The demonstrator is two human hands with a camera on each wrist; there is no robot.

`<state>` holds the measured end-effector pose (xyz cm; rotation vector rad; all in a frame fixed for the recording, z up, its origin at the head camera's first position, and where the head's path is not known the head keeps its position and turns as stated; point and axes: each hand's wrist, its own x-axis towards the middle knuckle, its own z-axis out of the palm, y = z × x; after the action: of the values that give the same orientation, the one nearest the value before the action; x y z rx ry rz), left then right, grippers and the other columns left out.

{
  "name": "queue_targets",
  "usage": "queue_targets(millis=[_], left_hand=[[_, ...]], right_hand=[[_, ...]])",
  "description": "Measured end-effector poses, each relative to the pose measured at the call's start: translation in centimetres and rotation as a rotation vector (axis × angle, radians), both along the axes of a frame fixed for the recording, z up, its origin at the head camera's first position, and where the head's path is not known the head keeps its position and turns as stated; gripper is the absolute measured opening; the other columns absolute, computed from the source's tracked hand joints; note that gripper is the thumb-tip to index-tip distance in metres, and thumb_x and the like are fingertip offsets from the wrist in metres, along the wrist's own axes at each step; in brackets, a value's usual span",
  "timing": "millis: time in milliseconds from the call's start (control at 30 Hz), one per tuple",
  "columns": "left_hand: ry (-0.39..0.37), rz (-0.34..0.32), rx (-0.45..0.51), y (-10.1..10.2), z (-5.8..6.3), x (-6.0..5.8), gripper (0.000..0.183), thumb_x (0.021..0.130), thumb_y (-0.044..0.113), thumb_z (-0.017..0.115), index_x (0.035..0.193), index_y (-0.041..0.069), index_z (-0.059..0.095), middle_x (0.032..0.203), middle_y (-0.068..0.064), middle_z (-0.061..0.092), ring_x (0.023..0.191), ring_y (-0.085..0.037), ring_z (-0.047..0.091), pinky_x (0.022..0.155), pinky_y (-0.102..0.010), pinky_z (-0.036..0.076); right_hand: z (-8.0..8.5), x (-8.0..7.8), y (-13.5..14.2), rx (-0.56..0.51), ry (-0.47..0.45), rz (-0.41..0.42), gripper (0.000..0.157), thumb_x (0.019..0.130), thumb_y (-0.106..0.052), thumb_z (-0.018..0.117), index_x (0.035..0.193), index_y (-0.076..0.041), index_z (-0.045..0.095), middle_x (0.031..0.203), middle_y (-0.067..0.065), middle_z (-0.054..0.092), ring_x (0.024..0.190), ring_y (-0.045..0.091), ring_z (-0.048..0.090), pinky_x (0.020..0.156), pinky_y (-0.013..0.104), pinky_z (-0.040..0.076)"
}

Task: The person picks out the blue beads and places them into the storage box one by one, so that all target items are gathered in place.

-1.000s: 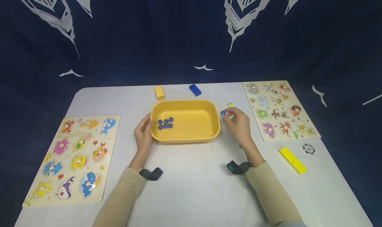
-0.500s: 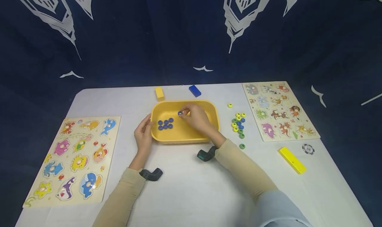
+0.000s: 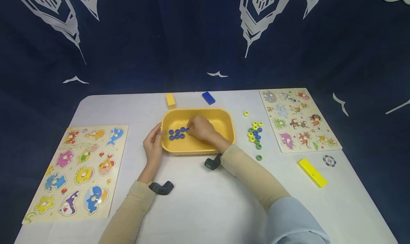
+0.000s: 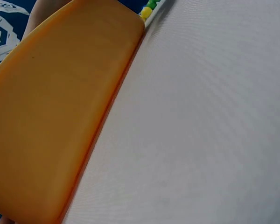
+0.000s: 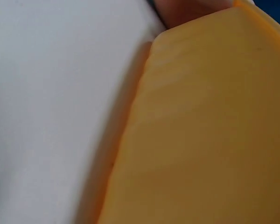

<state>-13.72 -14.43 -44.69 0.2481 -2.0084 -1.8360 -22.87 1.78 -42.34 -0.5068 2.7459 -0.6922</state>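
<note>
A yellow plastic basin (image 3: 217, 148) stands mid-table, and several blue beads (image 3: 177, 136) lie in two rows on its left floor. My left hand (image 3: 153, 148) holds the basin's left wall at the rim. Inside the basin, my right hand (image 3: 202, 129) pinches a blue bead (image 3: 188, 129) at the right end of the upper row; the fingers partly hide it. Both wrist views show mainly the basin's outer wall (image 4: 60, 112), and the right wrist view also shows its front side (image 5: 200, 130); neither shows the beads inside.
Loose yellow, green and blue beads (image 3: 255, 133) lie right of the basin. Behind it are a yellow block (image 3: 171, 101) and a blue block (image 3: 208, 98). Picture puzzle boards flank it, left (image 3: 77, 172) and right (image 3: 299, 121). A long yellow block (image 3: 312, 172) and a chip (image 3: 329, 161) lie at right.
My right hand has carried a blue bead from beside the loose beads leftward into the basin, then lowered it to the row's end. My left hand has stayed at the basin's rim.
</note>
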Motion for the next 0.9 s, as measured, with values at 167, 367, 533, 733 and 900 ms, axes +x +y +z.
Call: queue_targets(millis=[167, 367, 533, 733, 900], left_hand=[[-0.008, 0.011, 0.011, -0.1, -0.2, -0.1, 0.034, 0.087, 0.006, 0.048, 0.12, 0.004, 0.054, 0.121, -0.011, 0.056, 0.107, -0.023, 0.055, 0.086, -0.017, 0.047], [0.003, 0.003, 0.011, -0.1, -0.2, -0.1, 0.034, 0.087, 0.007, 0.049, 0.12, 0.003, 0.053, 0.121, -0.012, 0.056, 0.107, -0.025, 0.054, 0.083, -0.012, 0.047], [0.008, 0.003, 0.002, -0.1, -0.2, -0.1, 0.034, 0.087, 0.007, 0.048, 0.12, 0.003, 0.054, 0.12, -0.012, 0.056, 0.105, -0.025, 0.055, 0.082, -0.012, 0.047], [0.016, -0.007, 0.004, -0.1, -0.3, -0.2, 0.033, 0.088, 0.006, 0.048, 0.12, 0.002, 0.053, 0.119, -0.013, 0.056, 0.105, -0.025, 0.055, 0.083, -0.015, 0.048], [0.014, 0.001, 0.01, -0.2, -0.3, -0.2, 0.033, 0.087, 0.006, 0.048, 0.12, 0.002, 0.054, 0.118, -0.013, 0.057, 0.104, -0.026, 0.055, 0.082, -0.015, 0.048]], right_hand=[[0.5, 0.7, 0.9, -0.101, 0.09, -0.024, 0.03, 0.078, -0.021, 0.065, 0.106, -0.013, 0.063, 0.081, -0.002, 0.061, 0.065, 0.011, 0.053, 0.051, 0.02, 0.043], [1.9, 3.1, 4.5, -0.355, 0.377, -0.082, 0.026, 0.08, -0.021, 0.064, 0.104, -0.011, 0.063, 0.074, -0.003, 0.06, 0.049, 0.01, 0.043, 0.039, 0.021, 0.034], [1.6, 4.8, 9.8, -0.448, 0.522, -0.246, 0.024, 0.079, -0.02, 0.066, 0.1, -0.01, 0.064, 0.073, 0.0, 0.061, 0.054, 0.011, 0.043, 0.043, 0.019, 0.035], [-0.4, 6.1, 16.4, -0.408, 0.508, -0.542, 0.025, 0.08, -0.02, 0.064, 0.101, -0.008, 0.064, 0.071, 0.003, 0.06, 0.049, 0.014, 0.042, 0.035, 0.025, 0.033], [-1.9, 6.5, 19.4, -0.38, 0.457, -0.679, 0.028, 0.081, -0.022, 0.064, 0.102, -0.005, 0.063, 0.071, 0.006, 0.059, 0.047, 0.013, 0.043, 0.033, 0.028, 0.033]])
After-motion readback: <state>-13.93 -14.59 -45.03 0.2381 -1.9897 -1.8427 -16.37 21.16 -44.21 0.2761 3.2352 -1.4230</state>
